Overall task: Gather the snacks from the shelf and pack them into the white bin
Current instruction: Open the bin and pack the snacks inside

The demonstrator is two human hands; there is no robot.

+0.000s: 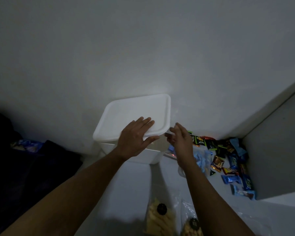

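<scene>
Dim white shelf (133,186) by the wall carries the closed white bin (152,156), left hand (134,140) spread flat on its lid (134,109), right hand (180,142) loosely open beside the lid's corner, snacks (228,159) heaped at right.

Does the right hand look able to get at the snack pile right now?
Probably yes: the right hand looks open and unburdened, and the snack pile lies uncovered just beside it, with nothing between.
</scene>
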